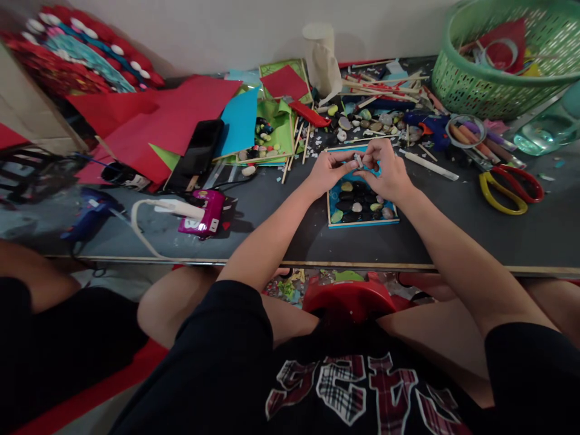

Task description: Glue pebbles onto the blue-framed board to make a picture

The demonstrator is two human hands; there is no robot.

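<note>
A green basket (471, 90) stands at the back right, a clear bottle (546, 133) just beside it and scissors (519, 202) in front. On the left, a black phone (203, 140) lies behind a purple power adapter (214, 208).

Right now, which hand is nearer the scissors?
Right. The right hand is over the stone-filled frame, left of the scissors; the left hand is farther left, beyond the right hand.
</note>
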